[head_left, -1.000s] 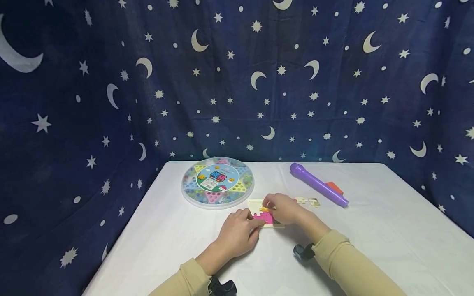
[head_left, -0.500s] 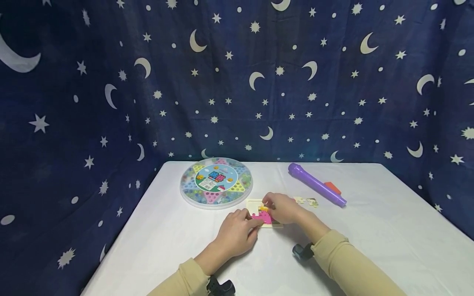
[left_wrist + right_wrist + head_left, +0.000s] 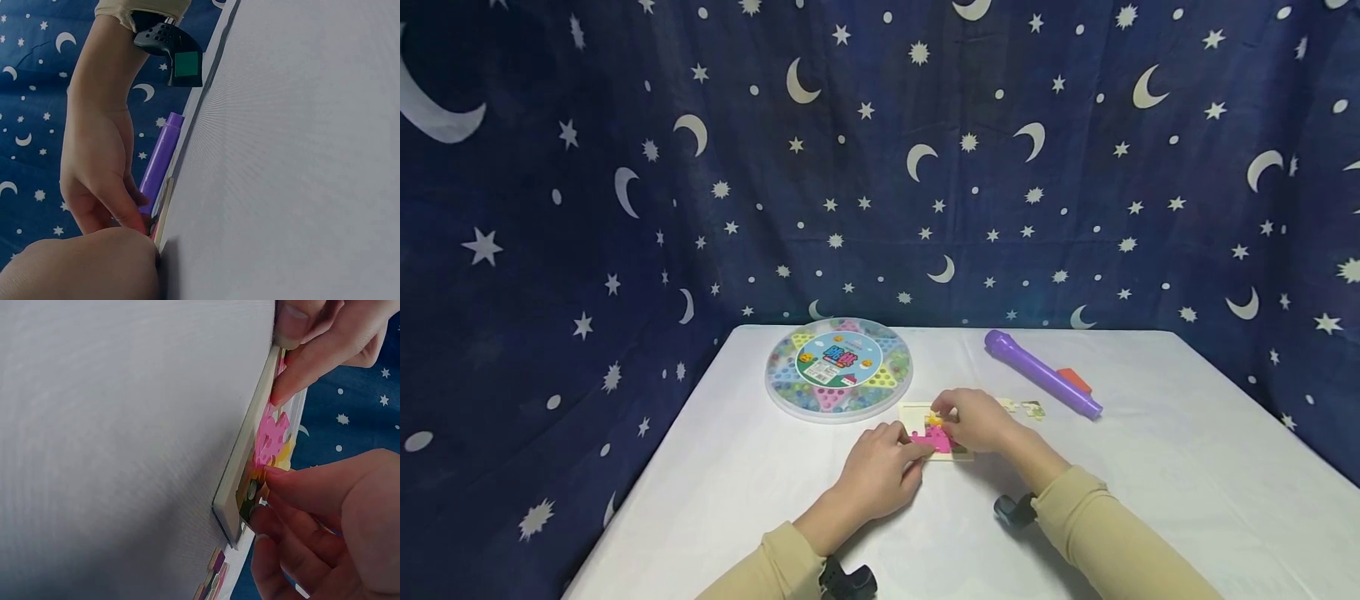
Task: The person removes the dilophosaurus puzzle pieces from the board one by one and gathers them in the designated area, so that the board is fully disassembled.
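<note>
A small jigsaw board (image 3: 913,410) with a cream rim lies on the white table. Pink pieces (image 3: 938,437) and a yellow piece (image 3: 935,421) show inside it. My left hand (image 3: 878,471) holds the board's near left corner, thumb at the outer edge and index finger pressing on the pink part. Over the right side, my right hand (image 3: 973,421) pinches a jigsaw piece (image 3: 252,492), dark green and orange in the right wrist view, at the board's surface. My right fingers partly hide it; whether it lies flat in place I cannot tell.
Loose jigsaw pieces (image 3: 1033,409) lie just right of the board. Behind them are a purple toy microphone (image 3: 1045,375) and an orange-red block (image 3: 1077,381). A round Chinese checkers set (image 3: 838,371) sits at the back left. A starry curtain (image 3: 880,167) surrounds the table.
Both hands stay at the board almost unmoved. The whole head view shifts slightly between frames.
</note>
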`<state>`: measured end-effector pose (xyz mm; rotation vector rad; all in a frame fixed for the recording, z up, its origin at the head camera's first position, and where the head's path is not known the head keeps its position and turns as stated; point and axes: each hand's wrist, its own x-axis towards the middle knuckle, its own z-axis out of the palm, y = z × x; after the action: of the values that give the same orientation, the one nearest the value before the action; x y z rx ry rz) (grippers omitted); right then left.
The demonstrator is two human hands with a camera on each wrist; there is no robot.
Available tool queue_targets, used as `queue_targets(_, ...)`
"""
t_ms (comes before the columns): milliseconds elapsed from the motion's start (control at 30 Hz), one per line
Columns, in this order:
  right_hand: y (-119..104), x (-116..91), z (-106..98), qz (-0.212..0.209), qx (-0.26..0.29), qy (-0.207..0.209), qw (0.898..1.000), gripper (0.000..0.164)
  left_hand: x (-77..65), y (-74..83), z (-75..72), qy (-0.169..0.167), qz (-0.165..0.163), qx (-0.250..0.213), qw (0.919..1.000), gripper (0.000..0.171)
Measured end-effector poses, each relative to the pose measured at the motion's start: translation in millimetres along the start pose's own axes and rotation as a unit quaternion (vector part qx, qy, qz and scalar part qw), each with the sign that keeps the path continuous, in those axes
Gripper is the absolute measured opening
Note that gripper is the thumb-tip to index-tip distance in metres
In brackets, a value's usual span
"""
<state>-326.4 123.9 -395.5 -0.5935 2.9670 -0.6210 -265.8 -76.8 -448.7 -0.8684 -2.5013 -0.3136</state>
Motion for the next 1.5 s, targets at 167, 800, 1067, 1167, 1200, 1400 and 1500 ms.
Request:
queue_targets(167,1.6,-0.7,-2.1,-0.011,-0.002,0.012,1.0,0.025,0.8,0.2,0.5,0.004,0.003,0.0,1.0,0.024)
queue_targets(800,15.7,-5.4,-6.5,-0.009,0.134,0.004,0.991,0.016,1.0,2.4,2.1,0.009,0.007,-0.005,0.9999,0.023)
queue_targets(1067,36.9,-13.2,-21.9,0.026,0.17,0.005,0.985,0.014,1.5,1.5,1.7,-0.003,0.0,-0.004,1.0,0.024)
queue_targets(1167,45.3,-15.5,-24.6,0.032,0.158,0.004,0.987,0.016,1.4,1.2,1.1,0.001,-0.002,-0.007,1.0,0.023)
queue_targets(1200,47.5,-16.3,-25.5,0.037,0.159,0.005,0.987,0.015,1.5,1.2,1.0,0.002,-0.002,-0.008,1.0,0.023)
queue_targets(1400,58.3,-20.6,-29.3,0.043,0.164,0.006,0.986,0.014,0.4,0.8,0.4,0.001,-0.005,-0.015,0.9999,0.023)
queue_targets(1500,63.9,-23.8,-30.7,0.048,0.157,0.004,0.986,0.015,0.2,0.6,0.1,0.005,-0.004,-0.014,0.9999,0.022)
